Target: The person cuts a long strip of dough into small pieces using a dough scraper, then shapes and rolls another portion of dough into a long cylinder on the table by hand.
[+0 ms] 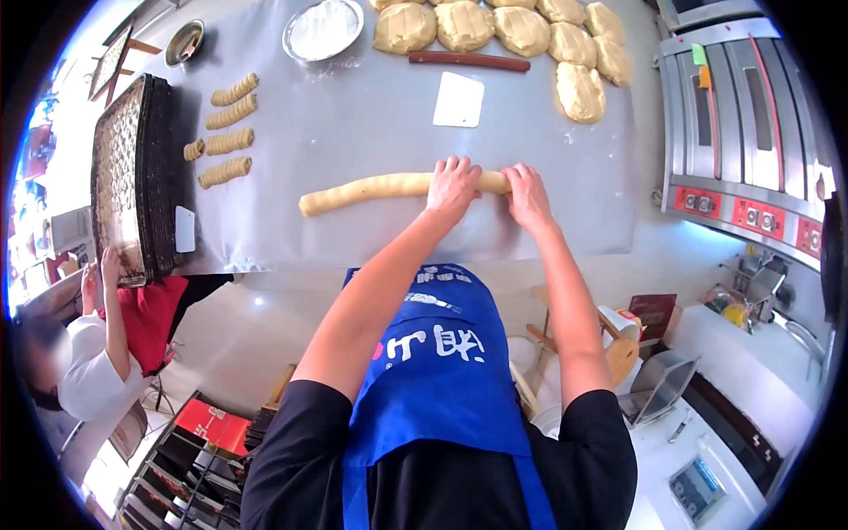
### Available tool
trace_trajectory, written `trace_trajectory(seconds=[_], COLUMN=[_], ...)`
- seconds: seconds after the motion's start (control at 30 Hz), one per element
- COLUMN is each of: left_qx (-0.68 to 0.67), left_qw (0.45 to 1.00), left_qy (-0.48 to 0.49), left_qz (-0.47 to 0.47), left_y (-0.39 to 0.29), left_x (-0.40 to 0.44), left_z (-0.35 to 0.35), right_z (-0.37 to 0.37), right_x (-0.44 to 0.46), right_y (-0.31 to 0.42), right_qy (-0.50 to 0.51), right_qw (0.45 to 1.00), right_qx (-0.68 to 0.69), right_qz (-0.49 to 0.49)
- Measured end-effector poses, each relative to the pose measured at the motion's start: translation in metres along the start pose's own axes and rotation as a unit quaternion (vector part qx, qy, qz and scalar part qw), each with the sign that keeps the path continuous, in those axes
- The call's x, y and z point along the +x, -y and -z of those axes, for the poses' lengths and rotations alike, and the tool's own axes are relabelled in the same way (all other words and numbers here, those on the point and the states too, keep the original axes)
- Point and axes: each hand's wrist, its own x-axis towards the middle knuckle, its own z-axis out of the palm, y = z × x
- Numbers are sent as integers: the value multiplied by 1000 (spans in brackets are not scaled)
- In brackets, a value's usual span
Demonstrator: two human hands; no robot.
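A long roll of pale dough lies crosswise on the metal worktable, its left end free. Toward its right part, my left hand is wrapped over the dough with the fingers curled on the far side. Beside it my right hand closes round the right end, which is partly hidden under the fingers. A white rectangular scraper lies flat beyond my hands. Farther back is a brown rolling pin, in front of several large lumps of dough.
Several short ridged dough pieces lie at the left, near stacked dark baking trays and another white scraper. A bowl of white powder and a metal bowl stand behind. Ovens line the right; a co-worker touches the trays.
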Motion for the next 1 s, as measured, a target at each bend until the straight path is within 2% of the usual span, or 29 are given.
trace_trajectory(seconds=[0.03, 0.13, 0.2, 0.23, 0.27, 0.3, 0.33, 0.37, 0.4, 0.43, 0.47, 0.5, 0.53, 0.6, 0.63, 0.67, 0.73, 0.77, 0.8, 0.87, 0.9, 1.0], left_qx=[-3, -9, -35, -31, -47, -63, -63, 14, 91, 58, 60, 61, 62, 68, 42, 18, -30, 5, 39, 61, 65, 63], left_qw=[1000, 1000, 999, 999, 995, 985, 985, 984, 972, 981, 981, 980, 980, 978, 982, 984, 981, 977, 966, 963, 965, 969], left_qy=[-5, -22, -39, -41, -42, -39, -33, -104, -178, -109, -108, -116, -122, -97, -64, -36, -34, -112, -186, -164, -162, -155], left_qz=[1, -1, -4, -6, 76, 158, 158, 143, 127, 147, 153, 149, 145, 172, 174, 171, 189, 181, 174, 206, 196, 182], left_y=[-2, 2, 5, 9, 14, 18, 27, 40, 53, 58, 58, 58, 57, 59, 60, 66, 79, 88, 92, 94, 97, 103], left_x=[0, -8, -14, -13, -15, -22, -29, -33, -32, -37, -39, -38, -38, -36, -37, -29, -27, -34, -44, -62, -57, -60], left_z=[-2, 4, 15, 26, 35, 38, 32, 23, 18, 19, 17, 15, 15, 16, 16, 19, 26, 26, 29, 30, 30, 26], right_z=[-1, -4, -6, -11, -17, -16, -11, -10, -15, -23, -31, -44, -52, -58, -56, -54, -44, -45, -56, -70, -75, -71], right_x=[-1, -6, -8, 0, 6, 18, 40, 58, 71, 84, 92, 85, 83, 84, 88, 97, 105, 108, 103, 96, 91, 99], right_y=[-3, 0, 1, -2, -6, -6, -3, 2, 10, 21, 32, 44, 50, 55, 52, 50, 58, 64, 76, 102, 110, 113], right_qy=[-25, -57, -26, -75, -120, -118, -158, -199, -201, -272, -336, -235, -233, -166, -118, -126, -88, -107, -97, -158, -59, -75], right_qw=[999, 998, 1000, 996, 990, 990, 981, 967, 967, 957, 937, 969, 969, 977, 983, 982, 978, 980, 981, 987, 994, 991], right_qx=[5, 5, 10, 41, 74, 77, 68, 56, 58, -14, -83, -62, -58, -87, -101, -106, -190, -165, -166, -20, -58, -103], right_qz=[29, 28, 4, -9, -25, -30, -92, -149, -146, -100, -53, -49, -49, -105, -98, -94, -18, 6, 8, -27, -74, -38])
